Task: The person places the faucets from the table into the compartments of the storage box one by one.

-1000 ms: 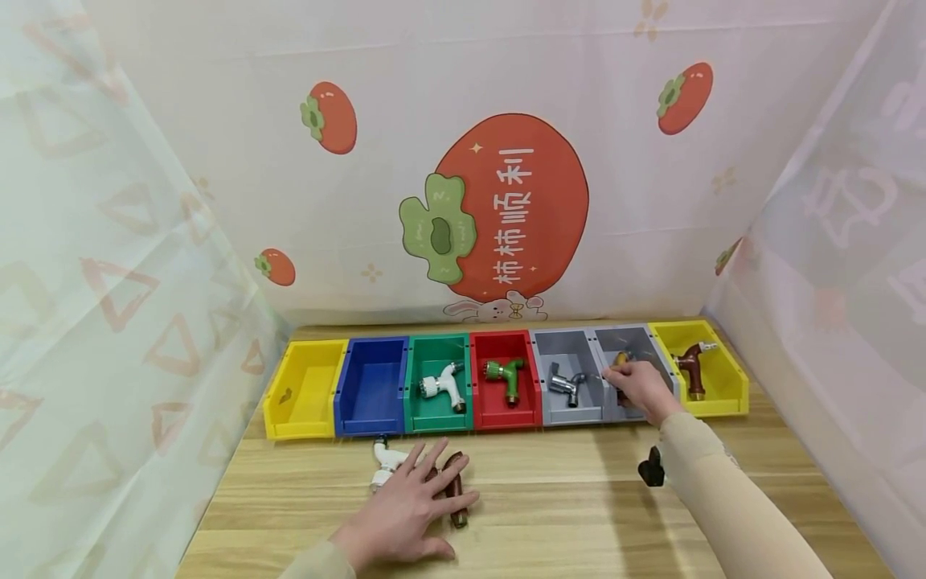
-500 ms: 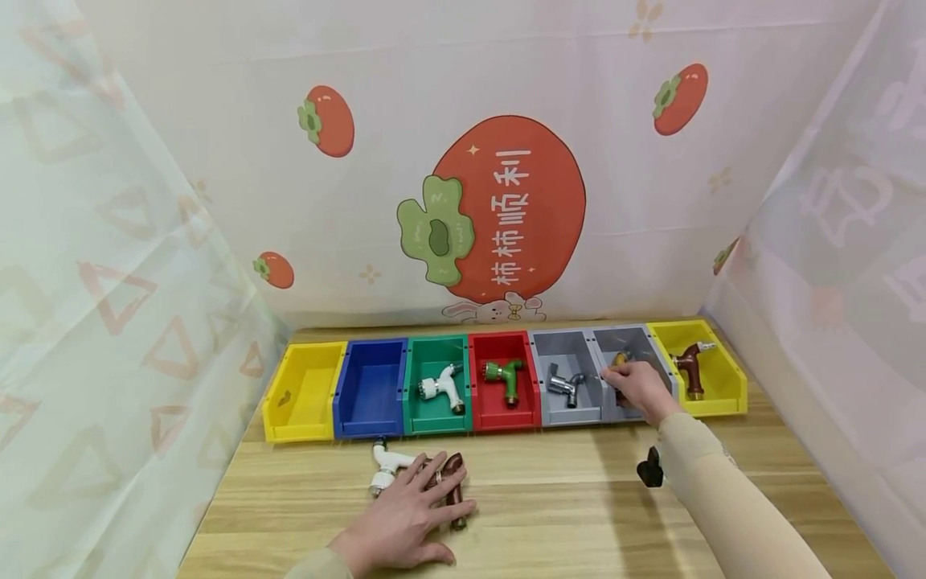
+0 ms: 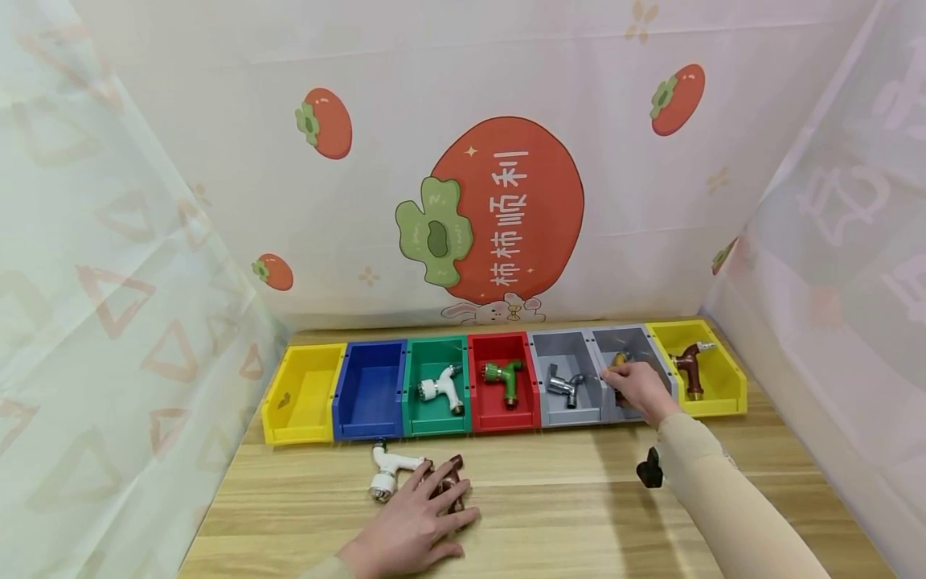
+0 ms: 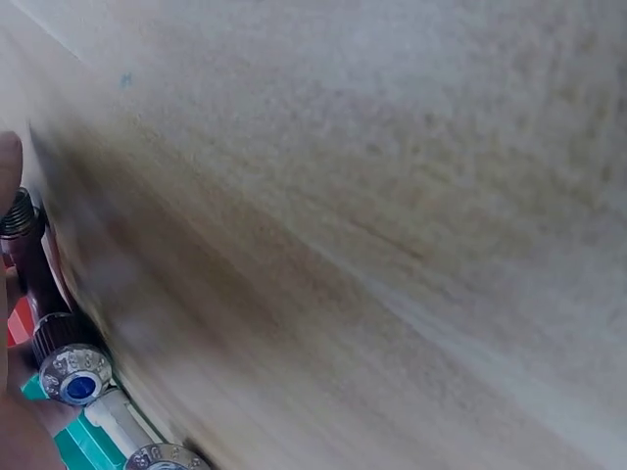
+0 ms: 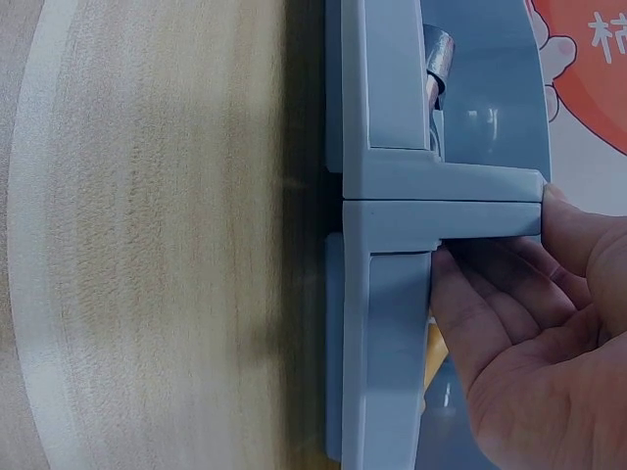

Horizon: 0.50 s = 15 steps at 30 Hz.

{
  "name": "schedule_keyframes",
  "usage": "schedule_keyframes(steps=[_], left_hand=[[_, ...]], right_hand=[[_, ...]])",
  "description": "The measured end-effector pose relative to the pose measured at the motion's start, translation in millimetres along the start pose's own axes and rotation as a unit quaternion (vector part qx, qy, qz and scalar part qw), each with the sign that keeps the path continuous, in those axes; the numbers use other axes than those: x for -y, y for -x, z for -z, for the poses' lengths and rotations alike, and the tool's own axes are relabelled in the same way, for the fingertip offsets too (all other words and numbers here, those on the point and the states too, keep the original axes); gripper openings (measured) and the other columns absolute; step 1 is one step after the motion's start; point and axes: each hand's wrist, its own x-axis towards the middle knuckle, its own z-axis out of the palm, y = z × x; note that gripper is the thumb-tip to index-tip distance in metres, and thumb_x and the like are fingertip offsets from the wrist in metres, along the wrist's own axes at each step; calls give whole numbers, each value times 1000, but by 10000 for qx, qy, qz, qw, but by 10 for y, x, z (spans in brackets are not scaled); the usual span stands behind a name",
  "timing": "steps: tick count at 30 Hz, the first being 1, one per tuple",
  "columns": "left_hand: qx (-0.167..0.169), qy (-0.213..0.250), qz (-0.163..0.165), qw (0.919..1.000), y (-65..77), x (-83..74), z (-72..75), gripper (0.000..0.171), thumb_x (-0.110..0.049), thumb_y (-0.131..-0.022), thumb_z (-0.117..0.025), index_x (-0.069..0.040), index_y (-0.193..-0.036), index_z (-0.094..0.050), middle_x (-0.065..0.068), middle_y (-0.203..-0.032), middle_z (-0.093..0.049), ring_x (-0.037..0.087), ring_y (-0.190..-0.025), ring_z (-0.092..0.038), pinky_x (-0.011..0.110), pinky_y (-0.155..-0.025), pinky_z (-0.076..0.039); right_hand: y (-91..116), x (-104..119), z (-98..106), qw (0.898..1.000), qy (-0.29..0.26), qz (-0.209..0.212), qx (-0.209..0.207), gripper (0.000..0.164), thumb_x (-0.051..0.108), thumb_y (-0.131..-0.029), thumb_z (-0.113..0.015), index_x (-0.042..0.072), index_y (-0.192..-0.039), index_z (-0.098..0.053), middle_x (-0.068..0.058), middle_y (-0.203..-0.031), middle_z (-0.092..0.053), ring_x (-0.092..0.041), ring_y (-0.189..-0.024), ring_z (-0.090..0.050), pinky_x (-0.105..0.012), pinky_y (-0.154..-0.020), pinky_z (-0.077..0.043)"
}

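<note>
My left hand lies spread over a dark brown faucet on the table, its fingers fairly straight and touching it. In the left wrist view the brown faucet shows a ribbed knob with a blue centre, beside the fingers. A white faucet lies just left of it. My right hand reaches into the right grey bin and pinches its side wall, thumb at the wall's top edge and fingers inside. A yellowish faucet in that bin is mostly hidden by the hand.
Along the back stand a yellow bin, a blue bin, a green bin with a white faucet, a red bin with a green faucet, a grey bin with a chrome faucet, and a right yellow bin with a brown faucet.
My left hand has shifted slightly to the right, and the brown faucet has turned under its fingers. More of the white faucet shows now. The right hand keeps its place on the grey bin.
</note>
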Motion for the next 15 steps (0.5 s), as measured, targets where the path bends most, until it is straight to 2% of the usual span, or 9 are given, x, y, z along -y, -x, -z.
schedule_keyframes(steps=[7, 15], left_hand=[[-72, -142, -243, 9996, -69, -33, -20, 52, -48, -103, -57, -26, -150, -55, 4, -152, -54, 36, -145, -43, 62, -106, -46], [46, -51, -77, 9999, -108, -40, -30, 49, -54, -103, -53, -30, -146, -59, 7, -156, -50, 39, -142, -45, 62, -104, -47]], right_hand=[[-6, -6, 2, 10000, 38, 47, -1, 55, 34, -107, -56, -9, -141, -55, -29, -136, -54, -30, -107, -60, -40, -83, -59], [-6, -16, -4, 10000, -5, 30, 39, 57, 36, -107, -55, -9, -142, -54, -29, -138, -53, -34, -111, -60, -44, -88, -58]])
